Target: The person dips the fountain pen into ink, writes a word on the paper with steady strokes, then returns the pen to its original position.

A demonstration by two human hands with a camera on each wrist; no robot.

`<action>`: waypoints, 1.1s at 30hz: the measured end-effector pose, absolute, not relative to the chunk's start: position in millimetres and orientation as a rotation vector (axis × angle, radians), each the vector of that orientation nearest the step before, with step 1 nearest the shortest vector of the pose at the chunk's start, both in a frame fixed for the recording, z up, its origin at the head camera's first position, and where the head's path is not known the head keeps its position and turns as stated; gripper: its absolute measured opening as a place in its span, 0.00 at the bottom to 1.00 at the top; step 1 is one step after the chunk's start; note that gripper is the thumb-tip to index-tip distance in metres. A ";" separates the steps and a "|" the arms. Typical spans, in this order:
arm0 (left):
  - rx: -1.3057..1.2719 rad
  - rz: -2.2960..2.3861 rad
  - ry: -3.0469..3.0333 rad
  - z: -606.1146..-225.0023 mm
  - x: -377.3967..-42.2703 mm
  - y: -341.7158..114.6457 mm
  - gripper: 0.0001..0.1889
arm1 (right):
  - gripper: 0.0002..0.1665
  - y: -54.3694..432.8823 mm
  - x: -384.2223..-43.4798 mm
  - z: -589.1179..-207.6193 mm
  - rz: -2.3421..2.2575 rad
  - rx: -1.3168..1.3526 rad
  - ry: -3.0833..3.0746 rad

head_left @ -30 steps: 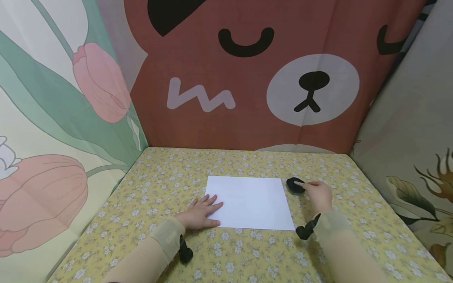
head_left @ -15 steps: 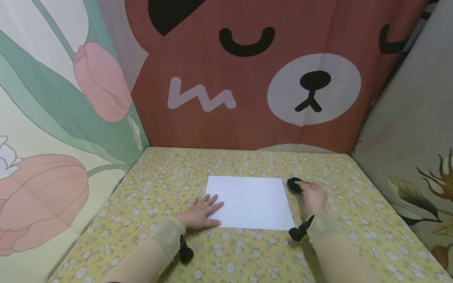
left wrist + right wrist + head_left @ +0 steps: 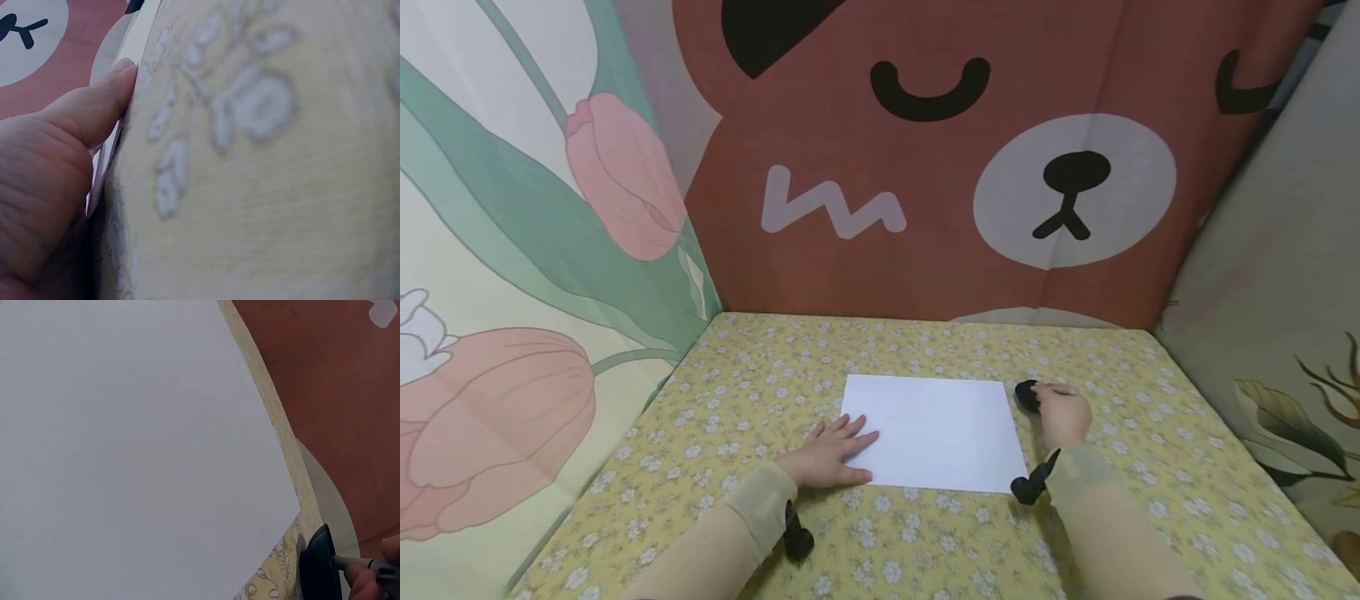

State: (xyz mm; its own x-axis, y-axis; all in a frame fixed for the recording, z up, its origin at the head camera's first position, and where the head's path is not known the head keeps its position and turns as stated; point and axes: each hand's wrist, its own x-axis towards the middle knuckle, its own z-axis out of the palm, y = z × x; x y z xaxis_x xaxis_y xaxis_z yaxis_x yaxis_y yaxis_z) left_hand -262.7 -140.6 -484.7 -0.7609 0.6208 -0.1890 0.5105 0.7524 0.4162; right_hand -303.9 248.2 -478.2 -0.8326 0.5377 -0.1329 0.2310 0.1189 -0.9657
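A blank white sheet of paper lies flat before me. My left hand rests on its left edge with fingers spread; in the left wrist view its thumb lies along the paper's edge. To the right of the sheet stands a small round black dish, dark teal-black in the right wrist view. Right beside it, my right hand pinches a slim grey pen, its pale end right at the dish's rim. Only some of the right fingers show in the right wrist view.
A yellow flowered cloth covers the table. Printed fabric walls surround it: a brown bear face at the back, tulips on the left and a grey floral panel on the right.
My right hand has shifted slightly left and in closer over the dish, covering more of it. The whole head view has drifted a little. My left hand stays on the paper.
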 end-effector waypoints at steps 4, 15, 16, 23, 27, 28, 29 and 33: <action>0.880 0.489 2.638 -484.9 -262.3 -139.9 0.39 | 0.21 248.4 -304.9 -475.0 1.747 -0.788 -2.168; 0.891 0.482 2.643 -481.1 -260.8 -136.8 0.39 | 0.21 253.2 -301.4 -474.2 1.741 -0.828 -2.165; 0.890 0.483 2.643 -481.0 -260.6 -136.7 0.39 | 0.21 253.6 -300.6 -473.3 1.744 -0.829 -2.162; 0.878 0.486 2.641 -481.9 -261.1 -137.4 0.39 | 0.21 254.3 -291.3 -464.2 1.779 -0.714 -2.143; 0.867 0.484 2.641 -482.7 -261.8 -138.3 0.39 | 0.20 249.8 -287.6 -460.2 1.855 -0.632 -2.093; 0.863 0.486 2.640 -483.0 -261.8 -138.5 0.39 | 0.20 247.9 -287.3 -459.2 1.890 -0.608 -2.067; 0.860 0.488 2.638 -483.2 -261.9 -138.7 0.39 | 0.20 245.7 -287.3 -458.4 1.922 -0.585 -2.046; 0.855 0.490 2.640 -484.6 -262.4 -139.7 0.39 | 0.22 234.2 -286.7 -456.1 2.047 -0.498 -2.003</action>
